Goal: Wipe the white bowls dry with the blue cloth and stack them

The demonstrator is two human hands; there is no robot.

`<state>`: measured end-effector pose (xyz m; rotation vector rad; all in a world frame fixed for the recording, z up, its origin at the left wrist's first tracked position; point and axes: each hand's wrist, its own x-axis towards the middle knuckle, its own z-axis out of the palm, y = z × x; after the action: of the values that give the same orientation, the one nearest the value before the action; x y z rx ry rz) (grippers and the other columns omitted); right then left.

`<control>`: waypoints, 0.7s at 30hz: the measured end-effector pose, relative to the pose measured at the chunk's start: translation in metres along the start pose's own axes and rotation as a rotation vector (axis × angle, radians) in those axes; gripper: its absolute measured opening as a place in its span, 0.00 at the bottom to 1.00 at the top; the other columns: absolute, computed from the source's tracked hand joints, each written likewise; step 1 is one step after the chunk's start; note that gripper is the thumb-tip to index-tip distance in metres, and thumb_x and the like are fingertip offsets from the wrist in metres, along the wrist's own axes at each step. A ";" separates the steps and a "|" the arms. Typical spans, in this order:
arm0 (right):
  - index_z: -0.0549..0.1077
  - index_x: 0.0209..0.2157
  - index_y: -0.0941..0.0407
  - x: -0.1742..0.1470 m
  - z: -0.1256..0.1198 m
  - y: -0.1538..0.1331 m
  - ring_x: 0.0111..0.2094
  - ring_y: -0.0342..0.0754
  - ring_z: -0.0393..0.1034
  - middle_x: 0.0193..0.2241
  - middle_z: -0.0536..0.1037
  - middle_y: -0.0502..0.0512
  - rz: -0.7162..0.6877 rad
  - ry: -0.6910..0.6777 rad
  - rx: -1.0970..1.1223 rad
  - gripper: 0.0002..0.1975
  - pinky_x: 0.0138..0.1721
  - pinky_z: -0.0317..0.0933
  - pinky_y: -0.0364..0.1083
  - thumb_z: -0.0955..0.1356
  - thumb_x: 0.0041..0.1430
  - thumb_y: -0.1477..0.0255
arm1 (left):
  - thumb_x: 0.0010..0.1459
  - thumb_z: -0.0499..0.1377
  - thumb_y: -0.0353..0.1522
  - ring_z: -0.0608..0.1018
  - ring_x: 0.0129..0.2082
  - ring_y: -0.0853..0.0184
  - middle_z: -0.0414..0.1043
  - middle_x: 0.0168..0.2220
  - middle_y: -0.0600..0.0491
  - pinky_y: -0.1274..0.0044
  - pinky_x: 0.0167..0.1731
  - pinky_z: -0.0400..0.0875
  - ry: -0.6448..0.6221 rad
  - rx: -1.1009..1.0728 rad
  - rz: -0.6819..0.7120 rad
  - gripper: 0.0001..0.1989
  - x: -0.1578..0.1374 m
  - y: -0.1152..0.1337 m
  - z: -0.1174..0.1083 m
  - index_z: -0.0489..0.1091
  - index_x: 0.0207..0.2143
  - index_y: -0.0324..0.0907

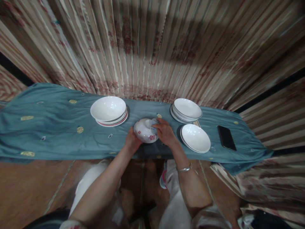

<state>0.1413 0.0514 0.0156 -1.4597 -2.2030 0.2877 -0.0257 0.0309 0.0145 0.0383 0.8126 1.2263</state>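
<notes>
Nearest the camera, the person's two bare forearms reach in over the lap, a silver bracelet (184, 169) on the right one, toward the front edge of a desk (62, 133) spread with a patterned teal cover. Just inside that edge, the left hand (133, 140) has its grip wrapped round the side of a white bowl (145, 136) with red markings; this seems to steady it and leave its outer face free. The bowl is turned foot upward, which puts its underside within easy reach, though whether its rim touches the desk I cannot tell. The right hand (166, 132) has a narrow grip, fingers closed on a small greyish-blue cloth (154, 123) set against the bowl's foot. To the right, a short stack of white dishes (195, 137) sits near that wrist, and a dark phone (226, 137) lies beyond it toward the desk's end, apart from the crockery and likely out of the way. Farther back, a left stack (108, 108) and a rear right stack (187, 108) flank the bowl, nested probably to save room and leave the middle to both hands. Behind everything hangs a pleated, flower-printed curtain (143, 47).
</notes>
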 end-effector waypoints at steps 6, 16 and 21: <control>0.83 0.43 0.54 0.001 0.004 0.001 0.63 0.53 0.64 0.60 0.72 0.58 -0.031 -0.013 0.060 0.23 0.66 0.56 0.56 0.62 0.55 0.85 | 0.72 0.38 0.39 0.75 0.57 0.58 0.76 0.55 0.42 0.67 0.57 0.70 0.044 0.005 0.022 0.28 -0.003 0.000 0.004 0.59 0.66 0.36; 0.80 0.52 0.56 0.005 0.008 -0.013 0.67 0.55 0.56 0.64 0.67 0.59 -0.054 -0.011 -0.007 0.24 0.69 0.50 0.57 0.62 0.59 0.83 | 0.72 0.37 0.40 0.75 0.58 0.60 0.73 0.59 0.42 0.69 0.57 0.70 0.022 0.015 0.015 0.29 -0.002 -0.001 0.001 0.59 0.66 0.36; 0.78 0.54 0.58 0.008 0.006 -0.014 0.68 0.56 0.55 0.65 0.66 0.62 0.006 -0.025 -0.085 0.23 0.69 0.51 0.57 0.61 0.61 0.82 | 0.72 0.37 0.39 0.74 0.60 0.60 0.73 0.59 0.43 0.69 0.56 0.71 -0.008 0.013 0.027 0.28 -0.002 -0.001 0.001 0.59 0.67 0.38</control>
<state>0.1243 0.0537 0.0189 -1.5159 -2.2557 0.2180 -0.0249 0.0290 0.0157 0.0643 0.8154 1.2456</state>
